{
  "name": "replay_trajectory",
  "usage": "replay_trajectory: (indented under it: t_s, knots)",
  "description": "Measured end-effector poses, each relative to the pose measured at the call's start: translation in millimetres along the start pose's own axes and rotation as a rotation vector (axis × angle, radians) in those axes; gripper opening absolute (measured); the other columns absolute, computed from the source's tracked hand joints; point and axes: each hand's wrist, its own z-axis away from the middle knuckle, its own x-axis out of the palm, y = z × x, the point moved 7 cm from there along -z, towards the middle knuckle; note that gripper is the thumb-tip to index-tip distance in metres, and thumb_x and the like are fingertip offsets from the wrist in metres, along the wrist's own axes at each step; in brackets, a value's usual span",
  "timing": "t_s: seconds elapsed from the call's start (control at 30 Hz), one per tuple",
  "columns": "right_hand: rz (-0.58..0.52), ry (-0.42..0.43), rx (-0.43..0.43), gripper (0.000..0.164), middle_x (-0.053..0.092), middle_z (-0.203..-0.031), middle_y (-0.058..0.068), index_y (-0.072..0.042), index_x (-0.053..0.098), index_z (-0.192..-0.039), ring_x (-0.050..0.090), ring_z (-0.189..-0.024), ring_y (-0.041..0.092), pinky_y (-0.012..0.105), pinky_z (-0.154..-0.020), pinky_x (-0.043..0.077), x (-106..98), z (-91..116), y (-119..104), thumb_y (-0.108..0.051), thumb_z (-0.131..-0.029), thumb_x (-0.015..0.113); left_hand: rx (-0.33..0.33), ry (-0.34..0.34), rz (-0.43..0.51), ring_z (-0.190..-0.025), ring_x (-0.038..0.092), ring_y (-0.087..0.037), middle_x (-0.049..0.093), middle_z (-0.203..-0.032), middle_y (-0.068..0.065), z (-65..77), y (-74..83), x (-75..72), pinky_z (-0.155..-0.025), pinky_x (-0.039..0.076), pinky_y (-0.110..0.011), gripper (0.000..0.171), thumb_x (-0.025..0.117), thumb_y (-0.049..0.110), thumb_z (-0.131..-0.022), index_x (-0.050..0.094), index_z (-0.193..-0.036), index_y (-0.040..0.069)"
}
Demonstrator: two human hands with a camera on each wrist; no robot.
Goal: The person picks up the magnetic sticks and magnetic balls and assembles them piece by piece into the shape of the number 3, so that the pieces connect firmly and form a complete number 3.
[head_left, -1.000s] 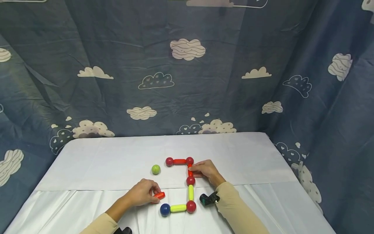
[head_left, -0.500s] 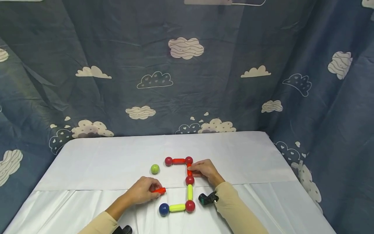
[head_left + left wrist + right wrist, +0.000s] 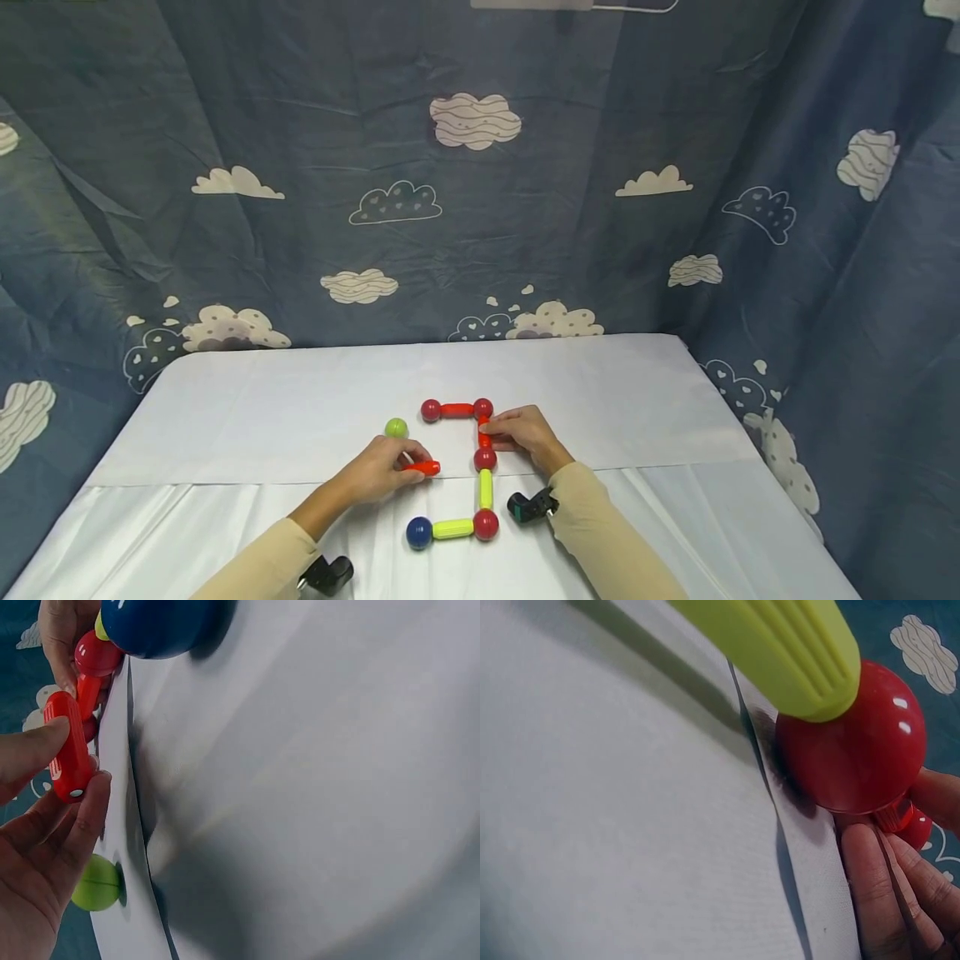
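My left hand pinches a loose red rod between thumb and fingertips, its free end pointing right, toward the inside of a chain of rods and balls. My right hand holds the upright red rod on the chain's right side. That rod links a red ball above with another red ball below. From the top ball, a red rod runs left to a red ball. Below, a yellow-green rod leads to a red ball.
At the near end, a yellow-green rod joins a blue ball. A loose green ball lies just beyond my left hand. White cloth covers the table, and a cloud-patterned curtain hangs behind it.
My left hand has moved away from me and slightly right with the red rod, coming up close to the green ball. My right hand keeps its hold on the chain.
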Motion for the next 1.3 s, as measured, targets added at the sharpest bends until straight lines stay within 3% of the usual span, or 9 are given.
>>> replay_trajectory:
  t_s: [0.23,0.47,0.7,0.93,1.3]
  knots:
    - [0.004,0.001,0.005,0.023,0.072,-0.081,0.009,0.002,0.073,-0.096,0.068,-0.061,0.015,0.026,-0.06,0.055,-0.6,0.7,0.5,-0.011,-0.078,0.08,0.004,0.018,0.003,-0.081,0.053,-0.014,0.064,-0.091,0.004,-12.6,1.9,2.0,-0.071,0.046,-0.027,0.019,0.071,0.008,-0.085,0.071,-0.103,0.01]
    - [-0.003,-0.007,0.006,0.023,0.072,-0.082,0.01,0.002,0.072,-0.095,0.069,-0.063,0.016,0.027,-0.06,0.055,0.4,0.1,0.7,-0.01,-0.077,0.08,-0.013,0.032,-0.08,-0.084,0.051,-0.013,0.066,-0.095,0.002,-20.0,6.3,10.0,-0.076,0.044,-0.033,0.024,0.072,0.01,-0.085,0.071,-0.109,0.009]
    - [0.002,-0.016,-0.01,0.022,0.072,-0.083,0.011,0.002,0.073,-0.095,0.07,-0.066,0.017,0.027,-0.06,0.055,1.1,1.3,-1.7,-0.01,-0.078,0.079,0.003,0.066,-0.097,-0.079,0.052,-0.015,0.067,-0.088,0.003,-29.9,12.0,14.5,-0.074,0.043,-0.032,0.017,0.075,0.01,-0.082,0.073,-0.099,0.008]
    - [-0.01,-0.015,-0.003,0.023,0.072,-0.082,0.011,0.002,0.073,-0.094,0.07,-0.064,0.017,0.027,-0.06,0.055,1.1,1.1,-0.4,-0.01,-0.077,0.08,-0.04,0.046,-0.081,-0.076,0.051,-0.011,0.065,-0.085,0.006,-37.0,8.9,20.1,-0.071,0.043,-0.027,0.02,0.076,0.011,-0.081,0.073,-0.1,0.009]
    - [-0.018,-0.024,-0.015,0.022,0.073,-0.083,0.011,0.004,0.072,-0.095,0.07,-0.065,0.016,0.027,-0.061,0.055,0.0,1.2,0.0,-0.009,-0.078,0.079,-0.025,0.024,-0.095,-0.076,0.052,-0.01,0.066,-0.084,0.007,-41.5,16.2,23.8,-0.069,0.044,-0.025,0.02,0.078,0.015,-0.081,0.074,-0.1,0.011]
